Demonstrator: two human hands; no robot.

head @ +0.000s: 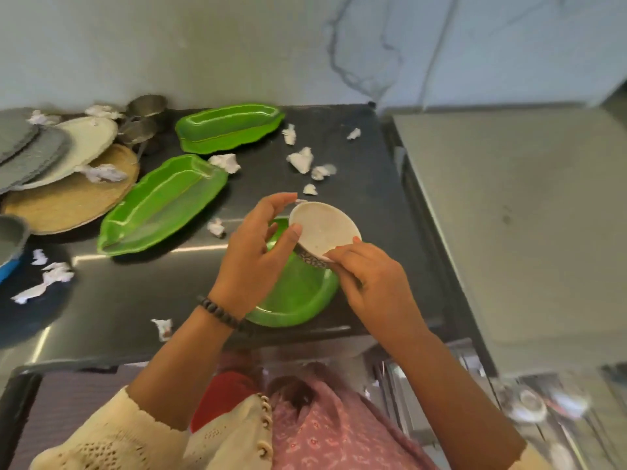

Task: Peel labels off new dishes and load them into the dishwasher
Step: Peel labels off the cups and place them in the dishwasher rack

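A small white bowl (pixel 324 228) with a dark patterned outside is tilted in the air above a green leaf-shaped dish (pixel 298 293). My left hand (pixel 252 256) grips the bowl's left rim, thumb on the inside and fingers behind it. My right hand (pixel 368 279) pinches the bowl's lower right rim, fingers curled under its patterned side. Two more green leaf-shaped dishes (pixel 163 205) (pixel 230 127) lie further back on the dark counter (pixel 135 300). Crumpled white label scraps (pixel 300 159) are scattered around them.
Round woven and grey mats (pixel 68 184) are stacked at the back left beside metal cups (pixel 146 113). A grey raised surface (pixel 509 215) stands to the right. The open dishwasher rack (pixel 543 408) with some items shows at the lower right.
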